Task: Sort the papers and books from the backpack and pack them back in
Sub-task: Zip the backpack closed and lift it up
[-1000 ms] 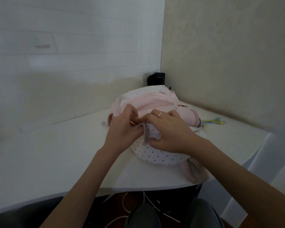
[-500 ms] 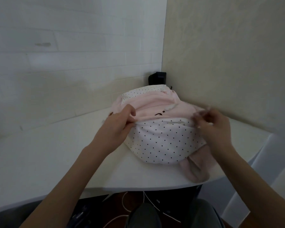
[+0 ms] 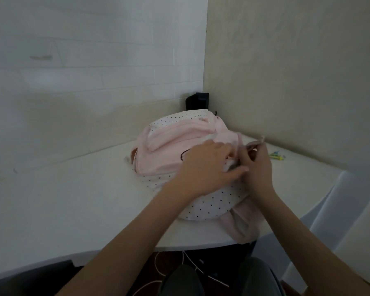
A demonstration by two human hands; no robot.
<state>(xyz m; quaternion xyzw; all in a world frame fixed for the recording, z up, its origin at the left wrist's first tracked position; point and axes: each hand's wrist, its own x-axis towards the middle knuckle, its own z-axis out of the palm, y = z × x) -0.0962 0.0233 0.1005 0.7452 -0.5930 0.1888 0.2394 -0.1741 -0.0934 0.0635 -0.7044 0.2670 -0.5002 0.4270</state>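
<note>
The backpack (image 3: 190, 154) lies on the table (image 3: 73, 210) near the corner. Both hands meet at its right side: the left hand (image 3: 207, 167) and right hand (image 3: 256, 165) pinch the fabric, fingertips blurred. A strap (image 3: 241, 225) hangs over the near table edge.

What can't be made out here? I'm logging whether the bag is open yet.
- Backpack opening, head view: covered by the left hand and right hand.
- What the fingers grip: blurred.
- Papers and books: none visible.
- Colourful items by the wall: too small.
- Black object: partly behind the backpack.
</note>
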